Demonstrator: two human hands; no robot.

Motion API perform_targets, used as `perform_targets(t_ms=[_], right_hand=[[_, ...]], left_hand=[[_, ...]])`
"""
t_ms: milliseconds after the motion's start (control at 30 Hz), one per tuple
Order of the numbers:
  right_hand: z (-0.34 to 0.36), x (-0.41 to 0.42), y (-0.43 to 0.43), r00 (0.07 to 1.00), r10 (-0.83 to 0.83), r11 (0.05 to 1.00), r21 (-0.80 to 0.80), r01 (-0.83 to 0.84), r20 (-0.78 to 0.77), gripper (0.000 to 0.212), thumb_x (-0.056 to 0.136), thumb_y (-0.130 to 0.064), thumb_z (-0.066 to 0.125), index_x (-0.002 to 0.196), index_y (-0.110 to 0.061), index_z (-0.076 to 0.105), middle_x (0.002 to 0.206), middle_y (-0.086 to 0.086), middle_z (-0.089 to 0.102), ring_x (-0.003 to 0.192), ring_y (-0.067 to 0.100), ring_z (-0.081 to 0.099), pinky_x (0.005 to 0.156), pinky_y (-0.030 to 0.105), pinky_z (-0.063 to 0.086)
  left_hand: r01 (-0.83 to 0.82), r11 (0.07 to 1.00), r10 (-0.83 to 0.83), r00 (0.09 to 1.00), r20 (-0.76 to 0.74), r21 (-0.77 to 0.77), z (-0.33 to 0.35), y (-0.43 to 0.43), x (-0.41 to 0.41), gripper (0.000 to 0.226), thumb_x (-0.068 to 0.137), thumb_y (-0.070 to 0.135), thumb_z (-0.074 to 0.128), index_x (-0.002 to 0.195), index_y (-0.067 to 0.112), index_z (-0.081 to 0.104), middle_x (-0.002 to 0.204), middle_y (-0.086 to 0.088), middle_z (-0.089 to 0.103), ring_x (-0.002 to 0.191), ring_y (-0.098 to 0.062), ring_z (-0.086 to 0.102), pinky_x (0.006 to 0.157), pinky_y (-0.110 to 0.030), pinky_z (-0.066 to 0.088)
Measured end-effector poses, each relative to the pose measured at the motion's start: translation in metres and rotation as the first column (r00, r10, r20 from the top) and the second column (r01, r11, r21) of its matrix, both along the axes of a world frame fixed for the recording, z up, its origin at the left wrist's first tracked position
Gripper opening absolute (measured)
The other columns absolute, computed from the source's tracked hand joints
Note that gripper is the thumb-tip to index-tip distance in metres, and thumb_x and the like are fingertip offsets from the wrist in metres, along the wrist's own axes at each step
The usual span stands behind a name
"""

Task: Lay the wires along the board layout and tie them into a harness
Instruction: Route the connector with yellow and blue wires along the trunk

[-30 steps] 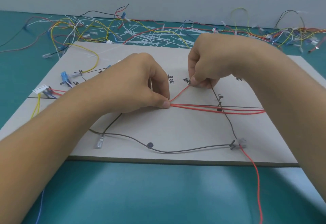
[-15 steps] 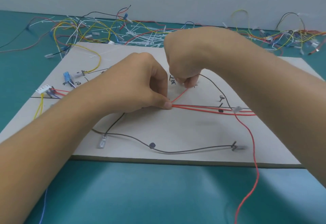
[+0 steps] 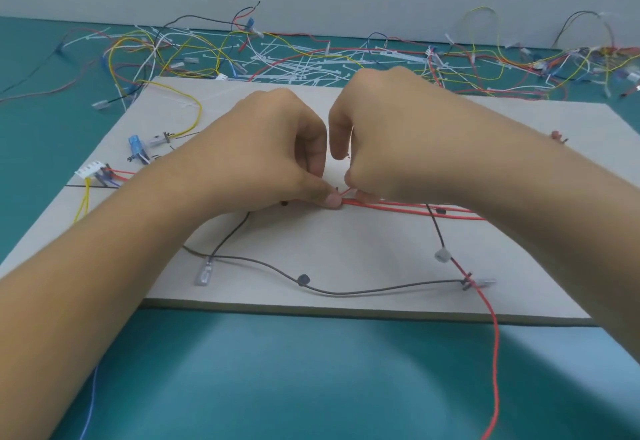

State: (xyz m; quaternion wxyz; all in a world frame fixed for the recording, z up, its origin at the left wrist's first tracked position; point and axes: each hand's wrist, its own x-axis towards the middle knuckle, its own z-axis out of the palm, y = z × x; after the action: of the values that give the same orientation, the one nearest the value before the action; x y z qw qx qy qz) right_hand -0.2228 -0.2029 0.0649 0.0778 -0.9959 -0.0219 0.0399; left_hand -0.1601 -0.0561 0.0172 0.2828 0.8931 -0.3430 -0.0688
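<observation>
Pinching the red wires (image 3: 408,206) at mid-board (image 3: 346,259), left hand (image 3: 273,159) and right hand (image 3: 391,141) both close on the bundle, fingertips nearly touching. Risk, judged: a slack grip lets the strands spring off the drawn line; the loose red tail (image 3: 496,353) trailing onto the table (image 3: 311,380) may snag. No containers visible.

- Your board (image 3: 346,249) lies flat on the counter (image 3: 277,377), straight before you.
- Behind it, loose wires (image 3: 194,48) and cable ties (image 3: 304,65) are strewn along the wall.
- Your left hand (image 3: 270,148) and right hand (image 3: 388,134) meet mid-board over the wire bundle (image 3: 398,206).
- A connector (image 3: 90,169) sits at the board's left edge.
</observation>
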Motion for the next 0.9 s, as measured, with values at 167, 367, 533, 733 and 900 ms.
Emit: perform_targets(t_ms=[167,367,533,733,900], right_hand=[[-0.013,-0.008,0.001,1.000,-0.014,0.984,0.179,0.010,0.021,0.021,0.075,-0.013,0.076,0.094,-0.017,0.066,0.081,0.004,0.069,0.076,0.023,0.069,0.066,0.039,0.061],[-0.019,-0.008,-0.017,0.994,-0.064,0.929,0.360,0.091,-0.087,0.017,0.073,-0.006,0.076,0.084,-0.019,0.074,0.070,-0.001,0.077,0.067,0.018,0.074,0.066,0.046,0.064],[-0.018,-0.012,-0.024,0.980,-0.046,0.870,0.473,0.135,-0.195,0.021,0.087,-0.001,0.061,0.088,-0.017,0.074,0.073,-0.001,0.078,0.071,0.012,0.077,0.078,0.041,0.064],[-0.020,-0.012,-0.026,0.994,0.002,0.910,0.413,0.043,-0.108,0.019,0.076,-0.005,0.073,0.082,-0.023,0.076,0.071,-0.009,0.077,0.074,0.011,0.075,0.073,0.045,0.064],[-0.025,-0.013,-0.024,1.000,0.004,0.925,0.380,-0.007,0.007,0.016,0.072,-0.010,0.076,0.078,-0.024,0.075,0.071,-0.011,0.076,0.068,0.006,0.072,0.066,0.035,0.063]], left_hand=[[0.029,0.999,-0.029,1.000,-0.004,-0.024,-0.001,0.001,-0.001,0.024,0.062,0.034,0.089,0.065,0.021,0.069,0.058,0.004,0.068,0.049,-0.006,0.059,0.054,-0.026,0.046],[-0.010,1.000,0.009,0.999,0.037,0.022,0.001,0.001,-0.003,0.031,0.061,0.042,0.093,0.063,0.023,0.069,0.057,0.009,0.067,0.051,-0.004,0.058,0.052,-0.018,0.037],[-0.042,0.989,0.041,0.999,0.012,0.141,0.017,0.008,-0.011,0.024,0.066,0.046,0.090,0.071,0.029,0.073,0.063,0.016,0.069,0.058,-0.001,0.061,0.058,-0.024,0.042],[-0.031,0.968,0.021,0.999,0.044,0.248,0.032,0.004,-0.053,0.035,0.067,0.065,0.049,0.083,0.043,0.072,0.073,0.029,0.065,0.066,0.005,0.059,0.059,-0.024,0.045],[-0.038,0.958,0.019,0.997,0.069,0.285,0.024,0.011,-0.087,0.049,0.068,0.079,0.039,0.092,0.048,0.067,0.091,0.042,0.056,0.077,0.015,0.054,0.054,-0.019,0.035]])
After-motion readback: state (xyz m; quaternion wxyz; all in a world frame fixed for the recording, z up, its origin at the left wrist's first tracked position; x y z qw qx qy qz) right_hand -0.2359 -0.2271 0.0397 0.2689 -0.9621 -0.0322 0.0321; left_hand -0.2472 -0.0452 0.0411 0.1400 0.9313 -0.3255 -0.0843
